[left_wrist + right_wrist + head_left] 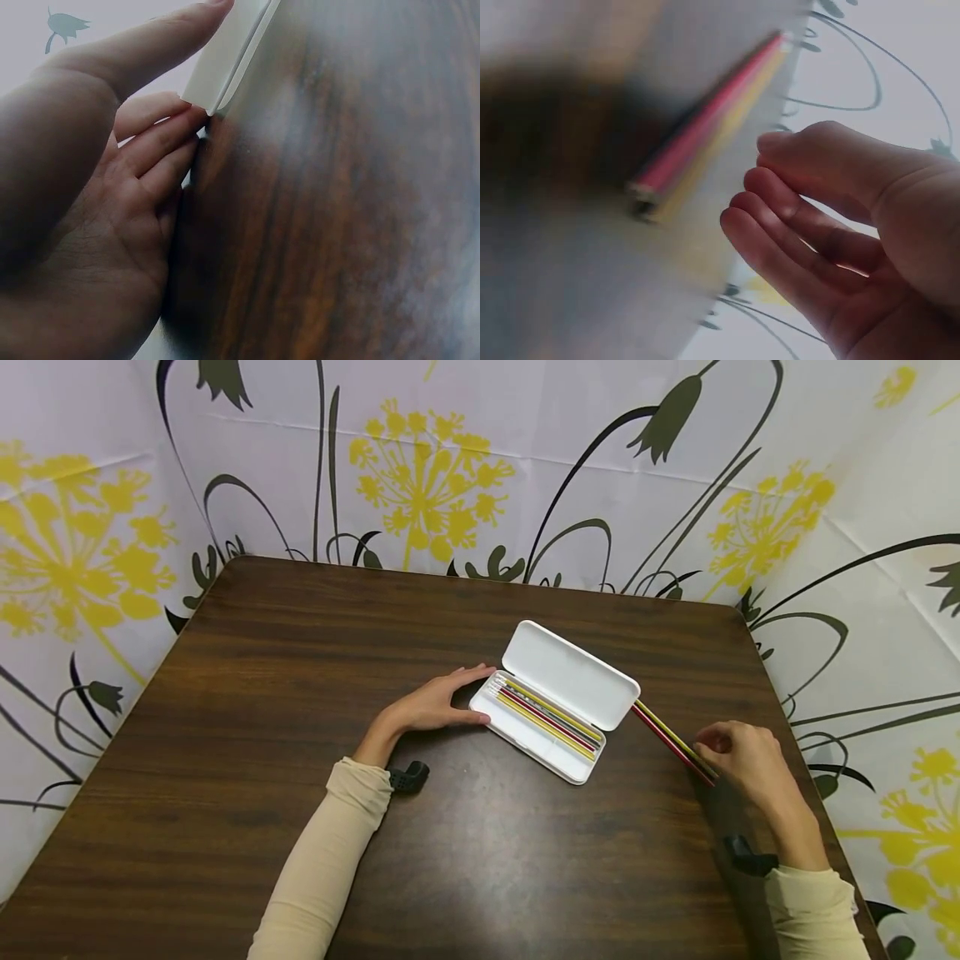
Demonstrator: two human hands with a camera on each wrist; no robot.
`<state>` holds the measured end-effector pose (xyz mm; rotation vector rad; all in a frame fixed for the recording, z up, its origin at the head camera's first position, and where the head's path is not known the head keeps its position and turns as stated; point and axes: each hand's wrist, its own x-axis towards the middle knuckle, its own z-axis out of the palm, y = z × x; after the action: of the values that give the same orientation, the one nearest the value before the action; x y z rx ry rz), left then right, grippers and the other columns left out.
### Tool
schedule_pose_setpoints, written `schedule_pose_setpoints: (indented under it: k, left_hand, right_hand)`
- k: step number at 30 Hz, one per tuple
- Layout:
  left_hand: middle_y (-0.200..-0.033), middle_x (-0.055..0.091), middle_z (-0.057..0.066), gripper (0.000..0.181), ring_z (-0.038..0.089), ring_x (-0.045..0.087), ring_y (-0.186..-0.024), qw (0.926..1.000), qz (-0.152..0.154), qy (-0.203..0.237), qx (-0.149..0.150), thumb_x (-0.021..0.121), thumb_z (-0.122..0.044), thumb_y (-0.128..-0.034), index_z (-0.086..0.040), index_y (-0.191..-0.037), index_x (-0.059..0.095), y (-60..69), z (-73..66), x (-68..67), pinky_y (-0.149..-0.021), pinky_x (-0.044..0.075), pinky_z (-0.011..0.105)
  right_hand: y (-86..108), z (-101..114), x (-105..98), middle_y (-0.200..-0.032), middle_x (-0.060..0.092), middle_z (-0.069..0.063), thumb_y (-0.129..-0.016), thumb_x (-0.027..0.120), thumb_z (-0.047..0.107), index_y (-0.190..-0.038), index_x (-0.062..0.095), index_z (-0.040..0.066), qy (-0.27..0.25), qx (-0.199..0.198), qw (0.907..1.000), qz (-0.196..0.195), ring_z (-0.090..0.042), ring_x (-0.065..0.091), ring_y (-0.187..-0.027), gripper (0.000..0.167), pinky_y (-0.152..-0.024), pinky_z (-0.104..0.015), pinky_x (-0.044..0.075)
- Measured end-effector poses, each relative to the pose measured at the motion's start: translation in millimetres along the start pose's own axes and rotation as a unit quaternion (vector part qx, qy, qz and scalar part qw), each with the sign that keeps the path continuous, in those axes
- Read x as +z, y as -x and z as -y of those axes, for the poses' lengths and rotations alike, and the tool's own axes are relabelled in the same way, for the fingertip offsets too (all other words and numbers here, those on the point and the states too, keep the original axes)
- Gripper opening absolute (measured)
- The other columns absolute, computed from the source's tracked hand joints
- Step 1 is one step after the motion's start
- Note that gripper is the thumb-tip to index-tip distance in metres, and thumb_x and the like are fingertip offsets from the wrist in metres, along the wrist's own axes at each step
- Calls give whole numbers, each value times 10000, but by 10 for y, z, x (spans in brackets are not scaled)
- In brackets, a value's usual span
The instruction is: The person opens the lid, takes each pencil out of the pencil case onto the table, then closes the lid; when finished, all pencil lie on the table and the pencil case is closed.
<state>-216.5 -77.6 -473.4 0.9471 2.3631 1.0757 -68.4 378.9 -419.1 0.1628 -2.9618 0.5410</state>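
My left hand [429, 703] is spread at the left end of the white pencil case [525, 737], thumb at the near corner and straight fingers at the far one, touching rather than clutching. My right hand [750, 764] is loosely bent with nothing in it, thumb and forefinger near each other beside the near ends of the loose pencils [675, 742]; the right wrist view is blurred, but it seems to show a gap between fingertips and pencils. Those loose ones, yellow and red, lie side by side on the dark table [300, 693], running from the lid [570, 677] toward my right hand; I can't tell whether the lid covers their far ends. I judge light pressure from the left best, since a hard push could slide the case, and the right would do well to pinch squarely near the ends, so the pair doesn't roll apart. The pencils inside [546, 714] lie lengthwise toward the hinge; matching their slant would avoid crossing. Beyond hangs a cloth [570, 410] with yellow flowers [423, 477].
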Motion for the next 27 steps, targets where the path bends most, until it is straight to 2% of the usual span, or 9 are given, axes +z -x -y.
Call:
schedule_pose_setpoints:
  k: [4,8,12,18,22,27]
  left_hand:
    - [-1607,220,25,840,305,118,-1470,10000,16,26,3,741,-467,-857,-262,-1552,316,-6,-6,-4,-1148,166,501]
    - [-1606,223,27,839,303,119,-1469,10000,27,8,-2,741,-463,-859,-266,-1553,313,-7,-1,-4,-1149,165,497]
    - [-1604,229,35,837,310,125,-1468,10000,6,8,28,745,-454,-859,-257,-1552,320,-7,2,10,-1149,165,499]
    - [-1604,227,43,834,317,133,-1467,9999,24,16,115,739,-459,-862,-239,-1551,325,-7,1,5,-1146,177,503]
    - [-1605,228,46,841,324,135,-1466,9999,10,5,170,742,-463,-857,-237,-1552,324,-10,-6,8,-1142,182,511]
    - [-1607,221,25,842,302,129,-1469,9999,33,-37,102,737,-477,-855,-262,-1553,317,-5,-6,-17,-1144,183,499]
  right_hand:
    - [-72,143,-140,-767,682,-49,-808,795,58,-881,751,30,-26,-267,9984,-503,-217,629,-670,89,-593,-390,483]
    - [-239,407,-212,-784,684,-53,-816,791,61,-888,752,34,-103,-568,9962,-657,-199,627,-671,87,-594,-373,493]
    - [-463,719,-169,-803,675,-47,-832,775,65,-906,752,40,-241,-720,9957,-533,-182,606,-688,81,-617,-377,493]
    - [-750,1134,9,-827,671,-50,-854,744,62,-921,750,35,-576,-1053,9926,-156,-173,620,-704,73,-633,-360,521]
    - [-824,1273,89,-816,670,-40,-859,737,58,-911,754,38,-725,-1263,9893,-19,-161,626,-698,58,-622,-343,521]
    - [-871,1327,150,-809,677,-32,-853,738,53,-904,761,46,-781,-1299,9884,27,-151,628,-691,56,-622,-347,516]
